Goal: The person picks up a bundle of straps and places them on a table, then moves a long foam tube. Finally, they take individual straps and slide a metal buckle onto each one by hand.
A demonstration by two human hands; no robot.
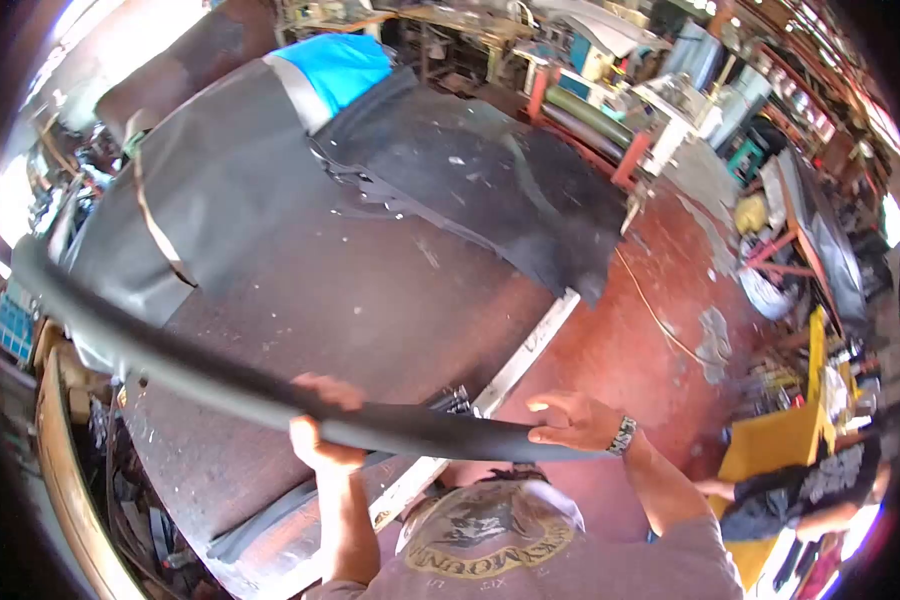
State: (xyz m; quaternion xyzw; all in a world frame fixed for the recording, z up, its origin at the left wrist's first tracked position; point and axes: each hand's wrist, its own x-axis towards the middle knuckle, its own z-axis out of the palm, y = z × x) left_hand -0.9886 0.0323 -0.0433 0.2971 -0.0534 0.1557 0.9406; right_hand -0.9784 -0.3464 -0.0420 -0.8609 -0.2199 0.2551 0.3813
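Note:
A long dark grey roll of sheet material (210,380) slants across the view from the far left to in front of my chest. My left hand (328,430) is closed around it near the middle, its fingers slightly blurred. At the roll's right end lies my right hand (582,424), fingers stretched and apart, with one lying against the roll. A patterned band (623,436) circles the right wrist. Below the roll stands a worn brown table (370,290) with a white strip (530,350) along its near edge.
Black sheet material (470,160) and a grey sheet (210,190) cover the table's far part, beside a blue sheet (340,70). A rack with rolls (590,120) stands behind. At right, a person in a dark shirt (820,490) is near a yellow structure (770,440).

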